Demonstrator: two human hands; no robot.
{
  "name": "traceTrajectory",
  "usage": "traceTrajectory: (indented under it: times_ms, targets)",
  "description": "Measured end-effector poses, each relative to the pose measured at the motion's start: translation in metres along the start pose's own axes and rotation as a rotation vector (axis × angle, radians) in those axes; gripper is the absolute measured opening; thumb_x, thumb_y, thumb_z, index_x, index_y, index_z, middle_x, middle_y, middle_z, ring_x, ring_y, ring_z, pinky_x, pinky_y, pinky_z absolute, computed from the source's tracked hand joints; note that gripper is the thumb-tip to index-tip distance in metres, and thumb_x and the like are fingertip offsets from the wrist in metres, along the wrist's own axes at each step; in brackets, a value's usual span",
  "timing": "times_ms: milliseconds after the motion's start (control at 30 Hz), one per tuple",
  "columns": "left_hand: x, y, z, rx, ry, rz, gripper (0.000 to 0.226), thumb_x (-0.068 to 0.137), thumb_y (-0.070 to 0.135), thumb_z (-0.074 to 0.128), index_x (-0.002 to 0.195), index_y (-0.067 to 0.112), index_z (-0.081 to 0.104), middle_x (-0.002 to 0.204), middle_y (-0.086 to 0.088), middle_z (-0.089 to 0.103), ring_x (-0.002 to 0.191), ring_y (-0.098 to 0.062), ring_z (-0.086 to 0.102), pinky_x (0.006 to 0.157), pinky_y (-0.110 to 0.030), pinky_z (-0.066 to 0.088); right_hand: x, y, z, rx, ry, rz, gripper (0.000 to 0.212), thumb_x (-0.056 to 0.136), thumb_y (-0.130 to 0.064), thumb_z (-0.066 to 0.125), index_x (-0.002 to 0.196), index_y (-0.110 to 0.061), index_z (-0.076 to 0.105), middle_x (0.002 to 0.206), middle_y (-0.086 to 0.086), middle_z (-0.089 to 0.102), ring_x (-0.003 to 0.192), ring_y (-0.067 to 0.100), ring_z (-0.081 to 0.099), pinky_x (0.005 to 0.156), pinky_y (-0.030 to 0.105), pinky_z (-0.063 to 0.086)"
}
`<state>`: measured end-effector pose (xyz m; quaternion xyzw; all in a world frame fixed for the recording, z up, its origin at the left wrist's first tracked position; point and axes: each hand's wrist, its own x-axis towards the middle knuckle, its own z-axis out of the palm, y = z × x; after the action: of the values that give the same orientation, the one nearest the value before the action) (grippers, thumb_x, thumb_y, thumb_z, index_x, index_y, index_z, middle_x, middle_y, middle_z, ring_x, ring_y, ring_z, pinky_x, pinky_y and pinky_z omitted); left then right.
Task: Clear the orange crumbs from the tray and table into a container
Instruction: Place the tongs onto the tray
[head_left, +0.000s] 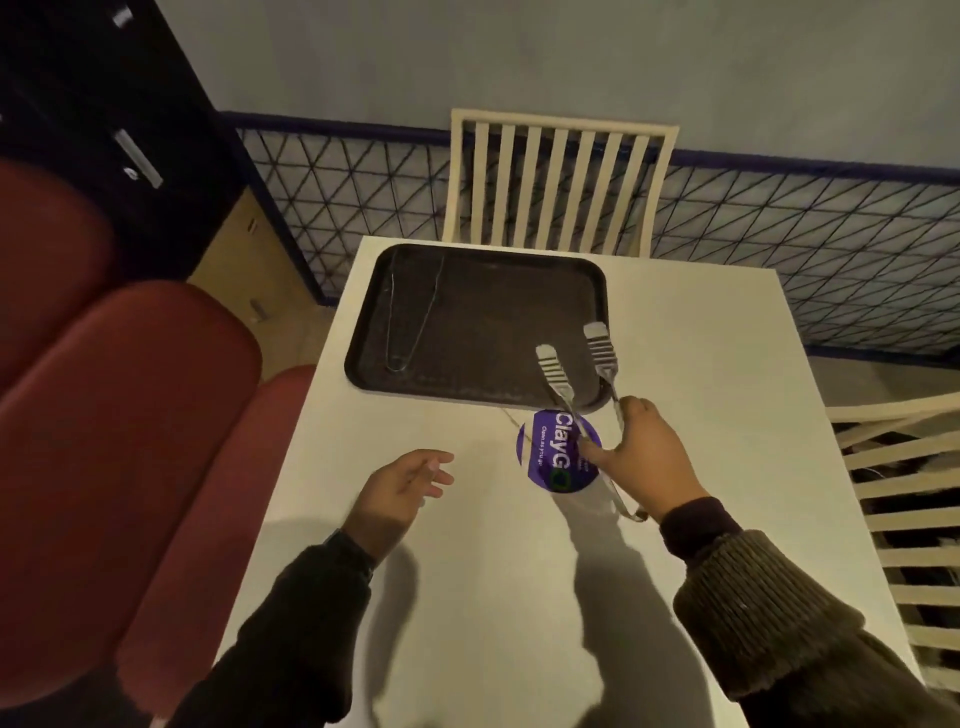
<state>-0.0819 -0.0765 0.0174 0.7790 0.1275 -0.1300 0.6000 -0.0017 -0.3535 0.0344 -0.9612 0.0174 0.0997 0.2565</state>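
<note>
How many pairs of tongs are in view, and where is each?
2. The right hand grips one pair of tongs, tips above the near right corner of the tray. A thinner pair, apparently also tongs, lies on the tray's left part. None seems hidden.

Table (701, 364): white, rectangular, smooth top; it lies under the tray and stretches well past the tray's near and right sides.
Tray (493, 322): dark brown, rectangular with rounded corners and a raised rim; it lies flat on the table.
Metal piece (410, 317): thin, V-shaped, lying in the tray's left half, its closed end toward the tray's near rim.
Sticker (540, 457): round, purple, with white lettering reading "ClayGo"; it is flat on the table just beside the tray's near rim, below the tray's right corner.
Shadows: dark patches on the table, on the near side of the tray.
</note>
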Motion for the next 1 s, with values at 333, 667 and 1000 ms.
traceTrajectory:
  times_ms: [333, 667, 1000]
  targets:
    - [0.069, -0.013, -0.107, 0.033, 0.022, 0.022, 0.027, 0.101, 0.016, 0.043, 0.095, 0.032, 0.064, 0.085, 0.006, 0.07, 0.075, -0.01, 0.064, 0.074, -0.021, 0.049, 0.124, -0.152, 0.046, 0.074, 0.125, 0.167, 0.06, 0.075, -0.049, 0.067, 0.112, -0.006, 0.049, 0.103, 0.011, 0.064, 0.095, 0.031, 0.063, 0.076, 0.037, 0.051]
    - [0.102, -0.041, -0.184, 0.038, 0.085, -0.016, 0.026, 0.102, 0.009, 0.039, 0.102, 0.019, 0.063, 0.087, 0.001, 0.066, 0.077, -0.014, 0.062, 0.076, -0.013, 0.047, 0.191, -0.18, 0.131, 0.083, -0.032, 0.371, 0.062, 0.085, -0.039, 0.063, 0.128, -0.001, 0.039, 0.119, 0.018, 0.058, 0.108, 0.035, 0.058, 0.084, 0.038, 0.048]
    - [0.112, -0.067, -0.197, 0.043, 0.076, 0.012, 0.024, 0.101, 0.016, 0.043, 0.101, 0.03, 0.062, 0.092, 0.002, 0.071, 0.08, -0.013, 0.069, 0.073, -0.007, 0.048, 0.215, -0.18, 0.15, -0.059, -0.014, 0.364, 0.074, 0.084, -0.049, 0.06, 0.137, -0.006, 0.03, 0.116, 0.016, 0.06, 0.103, 0.033, 0.061, 0.082, 0.041, 0.053]
